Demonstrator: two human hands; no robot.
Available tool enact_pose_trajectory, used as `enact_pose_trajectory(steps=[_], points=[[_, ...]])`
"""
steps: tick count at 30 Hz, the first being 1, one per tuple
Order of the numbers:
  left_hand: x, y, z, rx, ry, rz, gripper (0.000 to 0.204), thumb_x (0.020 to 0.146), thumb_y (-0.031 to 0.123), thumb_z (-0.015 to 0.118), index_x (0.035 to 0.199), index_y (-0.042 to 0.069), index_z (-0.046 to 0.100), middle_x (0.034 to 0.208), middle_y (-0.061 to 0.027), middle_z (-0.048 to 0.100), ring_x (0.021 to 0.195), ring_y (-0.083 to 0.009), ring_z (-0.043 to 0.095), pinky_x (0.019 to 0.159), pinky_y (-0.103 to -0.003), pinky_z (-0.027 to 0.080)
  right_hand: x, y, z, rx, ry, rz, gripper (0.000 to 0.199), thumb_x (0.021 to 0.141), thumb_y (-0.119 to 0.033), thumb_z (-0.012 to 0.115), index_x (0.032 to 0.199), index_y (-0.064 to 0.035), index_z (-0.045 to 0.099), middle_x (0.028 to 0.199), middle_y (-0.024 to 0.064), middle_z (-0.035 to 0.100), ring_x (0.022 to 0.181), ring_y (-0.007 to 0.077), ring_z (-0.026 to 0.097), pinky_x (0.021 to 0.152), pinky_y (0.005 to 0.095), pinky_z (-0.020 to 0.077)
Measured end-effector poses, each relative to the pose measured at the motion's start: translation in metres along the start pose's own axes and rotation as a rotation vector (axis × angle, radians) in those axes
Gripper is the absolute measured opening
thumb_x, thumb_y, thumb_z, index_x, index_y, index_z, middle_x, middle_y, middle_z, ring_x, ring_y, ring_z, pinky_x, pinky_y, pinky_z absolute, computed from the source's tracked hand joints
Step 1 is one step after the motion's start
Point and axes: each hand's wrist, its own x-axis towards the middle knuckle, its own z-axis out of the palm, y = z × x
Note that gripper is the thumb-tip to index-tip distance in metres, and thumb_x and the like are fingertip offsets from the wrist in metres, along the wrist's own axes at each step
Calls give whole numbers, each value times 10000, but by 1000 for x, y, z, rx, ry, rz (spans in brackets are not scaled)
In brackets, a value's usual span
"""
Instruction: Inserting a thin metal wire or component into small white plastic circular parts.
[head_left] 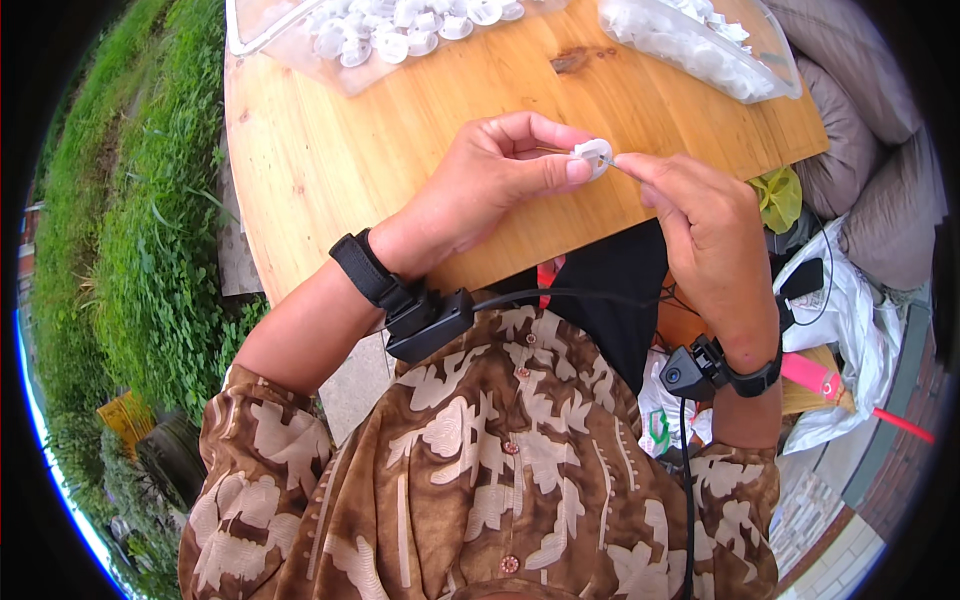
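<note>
Over the near right part of the wooden table (340, 165), my left hand (480, 175) pinches a small white round plastic part (595, 151) between thumb and forefinger. The part has a hole or slot in its face. From the right, my right hand (700, 205) reaches in with thumb and fingers closed. A short, thin, metallic-looking bit shows between the right forefinger's tip and the part. The rest of it is hidden in the fingers, so I cannot make out what it is.
A clear plastic bin (352, 84) of several white round parts stands at the far left; another clear bin (788, 84) of small white pieces stands at the far right. Right of the table lie a grey padded cloth (880, 220) and a white plastic bag (868, 330). Cables run from both wrist straps.
</note>
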Motion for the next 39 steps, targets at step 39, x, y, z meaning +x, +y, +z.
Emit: enact_pose_trajectory(steps=[39], points=[[0, -4, -1, 50, -21, -41, 235, 860, 64, 667, 1075, -22, 628, 1071, -101, 658, 987, -148, 629, 924, -291, 501, -4, -6, 6, -682, 146, -354, 90, 702, -108, 650, 791, -94, 651, 657, -19, 504, 611, 135, 520, 512, 288, 398]])
